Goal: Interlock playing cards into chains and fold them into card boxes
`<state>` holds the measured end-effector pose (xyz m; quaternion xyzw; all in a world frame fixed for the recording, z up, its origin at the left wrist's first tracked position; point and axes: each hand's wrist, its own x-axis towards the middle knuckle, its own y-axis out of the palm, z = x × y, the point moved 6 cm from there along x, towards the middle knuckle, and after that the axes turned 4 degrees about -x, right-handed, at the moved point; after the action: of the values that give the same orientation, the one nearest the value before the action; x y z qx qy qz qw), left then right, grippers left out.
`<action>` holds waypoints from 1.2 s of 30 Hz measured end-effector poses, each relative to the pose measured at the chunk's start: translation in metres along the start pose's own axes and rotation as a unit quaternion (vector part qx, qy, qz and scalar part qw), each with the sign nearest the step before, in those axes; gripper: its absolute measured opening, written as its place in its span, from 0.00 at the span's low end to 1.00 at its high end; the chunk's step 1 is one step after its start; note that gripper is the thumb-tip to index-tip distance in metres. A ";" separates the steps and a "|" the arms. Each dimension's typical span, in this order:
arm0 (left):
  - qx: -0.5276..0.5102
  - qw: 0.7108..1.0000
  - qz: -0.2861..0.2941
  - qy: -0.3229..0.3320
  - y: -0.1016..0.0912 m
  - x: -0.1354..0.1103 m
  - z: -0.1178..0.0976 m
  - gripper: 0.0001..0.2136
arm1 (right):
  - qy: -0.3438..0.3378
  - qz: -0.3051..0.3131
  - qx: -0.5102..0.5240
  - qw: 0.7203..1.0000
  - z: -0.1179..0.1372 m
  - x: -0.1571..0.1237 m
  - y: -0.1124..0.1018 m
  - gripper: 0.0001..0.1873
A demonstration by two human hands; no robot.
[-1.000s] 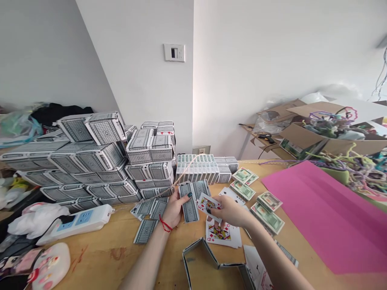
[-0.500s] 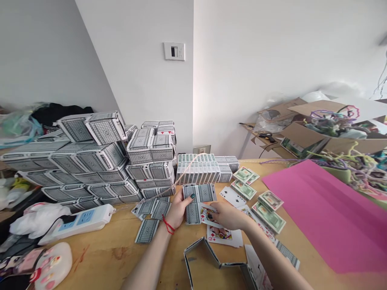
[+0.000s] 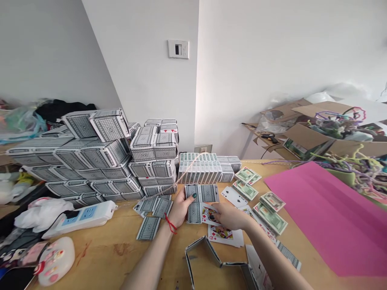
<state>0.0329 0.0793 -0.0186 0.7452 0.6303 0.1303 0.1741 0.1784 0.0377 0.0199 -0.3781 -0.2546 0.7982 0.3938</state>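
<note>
My left hand, with a red string on its wrist, grips the left edge of a piece made of joined playing cards, patterned backs up. The thumb lies on top of it. My right hand is closed on a face-up playing card at the piece's lower right part. Just below it, more face cards lie on the wooden table. A folded strip frame of cards stands on edge nearest me. Loose cards lie left of my left wrist.
Stacked card-covered blocks rise at the back left. Boxed card decks stand against the wall; several more lie right of my hands. A pink sheet covers the right side. A power strip is at left.
The view has shifted slightly, so everything sits a little farther right. Both hands keep nearly the same pose on the cards.
</note>
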 end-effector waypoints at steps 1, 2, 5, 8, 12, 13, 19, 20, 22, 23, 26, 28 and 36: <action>0.000 1.000 -0.001 0.000 0.000 0.000 0.000 0.15 | -0.004 0.003 -0.006 1.000 0.000 0.000 0.001 0.16; 0.000 1.000 -0.001 0.000 0.000 0.000 0.001 0.15 | -0.009 0.012 -0.010 1.000 0.001 0.001 0.002 0.15; 0.005 1.000 -0.003 0.000 -0.001 0.001 0.001 0.16 | -0.013 0.032 -0.010 0.999 0.000 0.002 0.005 0.16; 0.022 1.000 -0.004 0.004 0.000 0.000 0.001 0.15 | -0.022 0.021 -0.003 1.000 0.001 0.002 0.004 0.16; 0.031 1.000 -0.001 -0.001 0.001 -0.001 0.001 0.14 | -0.042 -0.002 0.028 0.999 0.001 0.003 0.002 0.15; 0.031 1.000 0.001 -0.004 0.001 -0.001 0.001 0.14 | -0.037 0.005 0.041 0.998 0.000 0.003 0.003 0.15; 0.027 0.999 -0.026 0.024 -0.004 0.002 -0.005 0.17 | 0.039 0.020 0.215 0.976 -0.022 0.015 0.014 0.11; 0.021 0.998 -0.039 0.034 -0.006 0.003 -0.006 0.17 | 0.048 -0.014 0.242 0.969 -0.026 0.018 0.011 0.09; 0.010 0.997 -0.063 0.050 -0.010 0.004 -0.007 0.18 | 0.053 -0.077 0.280 0.955 -0.032 0.022 0.006 0.08; 0.007 0.996 -0.072 0.055 -0.012 0.004 -0.007 0.18 | 0.050 -0.099 0.288 0.951 -0.034 0.024 0.004 0.10; 0.013 0.995 -0.081 0.064 -0.015 0.005 -0.006 0.18 | 0.028 -0.130 0.272 0.953 -0.032 0.025 0.002 0.13; 0.024 0.995 -0.074 0.065 -0.015 0.005 -0.004 0.18 | 0.020 -0.130 0.247 0.960 -0.031 0.025 0.002 0.12; 0.097 0.991 -0.041 0.078 -0.007 0.003 -0.006 0.15 | -0.014 -0.125 0.166 0.978 -0.033 0.027 0.003 0.13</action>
<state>0.0252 0.0841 -0.0163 0.7194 0.6820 0.1193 0.0563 0.1924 0.0621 -0.0125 -0.2616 -0.1687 0.7792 0.5440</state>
